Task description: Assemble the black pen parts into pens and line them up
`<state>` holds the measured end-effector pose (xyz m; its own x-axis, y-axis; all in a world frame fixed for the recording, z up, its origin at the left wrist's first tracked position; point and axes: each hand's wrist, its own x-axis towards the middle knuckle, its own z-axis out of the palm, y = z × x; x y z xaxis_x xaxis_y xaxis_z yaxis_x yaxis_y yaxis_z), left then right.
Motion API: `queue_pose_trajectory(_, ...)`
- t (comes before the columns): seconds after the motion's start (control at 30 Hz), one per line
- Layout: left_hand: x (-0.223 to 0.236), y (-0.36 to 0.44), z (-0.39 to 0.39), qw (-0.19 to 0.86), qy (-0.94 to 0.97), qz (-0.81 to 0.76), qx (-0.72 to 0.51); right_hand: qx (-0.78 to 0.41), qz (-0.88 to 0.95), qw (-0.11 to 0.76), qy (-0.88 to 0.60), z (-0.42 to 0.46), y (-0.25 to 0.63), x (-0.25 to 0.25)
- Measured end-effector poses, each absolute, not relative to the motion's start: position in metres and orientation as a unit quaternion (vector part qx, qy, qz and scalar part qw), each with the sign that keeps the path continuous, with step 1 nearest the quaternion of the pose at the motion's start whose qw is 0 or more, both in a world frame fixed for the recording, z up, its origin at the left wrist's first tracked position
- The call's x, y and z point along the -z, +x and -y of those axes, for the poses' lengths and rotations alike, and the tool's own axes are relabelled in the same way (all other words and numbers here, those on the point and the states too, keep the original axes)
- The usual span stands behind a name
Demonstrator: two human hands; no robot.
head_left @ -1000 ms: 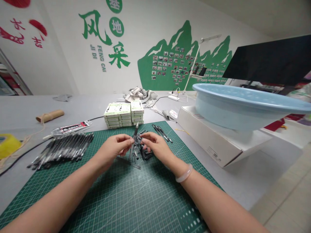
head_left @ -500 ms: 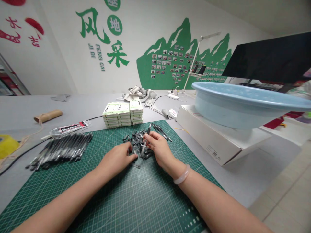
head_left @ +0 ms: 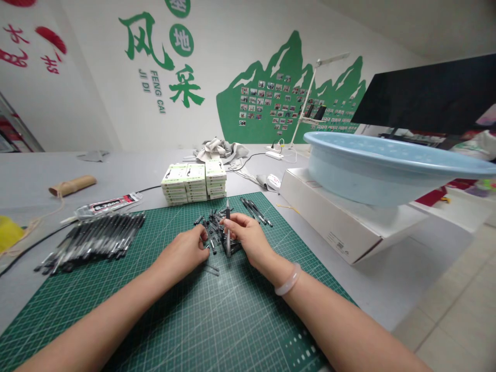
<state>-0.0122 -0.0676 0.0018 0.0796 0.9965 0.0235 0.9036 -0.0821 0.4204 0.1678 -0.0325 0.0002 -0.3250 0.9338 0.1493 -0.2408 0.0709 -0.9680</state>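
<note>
A pen (head_left: 228, 227) with a pale tip and dark grip is pinched in my right hand (head_left: 251, 240), nearly upright over a pile of black and clear pen parts (head_left: 214, 222). My left hand (head_left: 186, 250) is at the pile's left edge, thumb and fingers closed together; what they hold, if anything, is hidden. Just beside its fingertips, thin clear pieces (head_left: 212, 270) lie on the green cutting mat (head_left: 201, 325). Beyond my right hand, several pens (head_left: 256, 211) lie side by side. A broad row of black-and-clear pens (head_left: 96, 240) covers the mat's left side.
Stacked small white-and-green boxes (head_left: 194, 191) stand behind the mat. At right, a light blue basin (head_left: 360, 175) rests on a white carton (head_left: 329, 222). A plastic packet (head_left: 108, 204), bamboo piece (head_left: 73, 185) and yellow tape roll (head_left: 10, 232) are at left.
The pen in my right hand has turned from a slant to nearly upright and shifted slightly left. My left hand has drawn back a little to the left from the pile.
</note>
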Motion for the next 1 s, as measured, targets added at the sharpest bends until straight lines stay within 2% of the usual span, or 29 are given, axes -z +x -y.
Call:
queue_pose_trajectory(0.2,-0.006,-0.012,0.072,0.063,0.723,-0.677,-0.123,-0.594,0.576,0.468,-0.312,0.035,0.167,-0.001)
queue_pose_trajectory(0.3,-0.014,-0.016,0.069,0.043,0.716,-0.672,-0.182,-0.582,0.602,0.447,-0.314,0.034,0.167,0.001)
queue_pose_trajectory(0.37,-0.019,-0.021,0.065,0.110,0.689,-0.664,-0.270,-0.568,0.625,0.425,-0.324,0.034,0.168,0.001)
queue_pose_trajectory(0.5,-0.024,-0.031,0.056,0.406,0.506,-0.576,-0.497,-0.500,0.697,0.385,-0.340,0.037,0.167,0.000)
queue_pose_trajectory(0.57,-0.022,-0.034,0.052,0.493,0.411,-0.520,-0.564,-0.464,0.730,0.366,-0.344,0.039,0.167,-0.001)
queue_pose_trajectory(0.77,-0.019,-0.034,0.051,0.550,0.328,-0.477,-0.602,-0.409,0.770,0.348,-0.345,0.041,0.165,0.000)
queue_pose_trajectory(1.0,-0.019,-0.029,0.056,0.517,0.391,-0.474,-0.595,-0.390,0.781,0.341,-0.348,0.040,0.166,0.001)
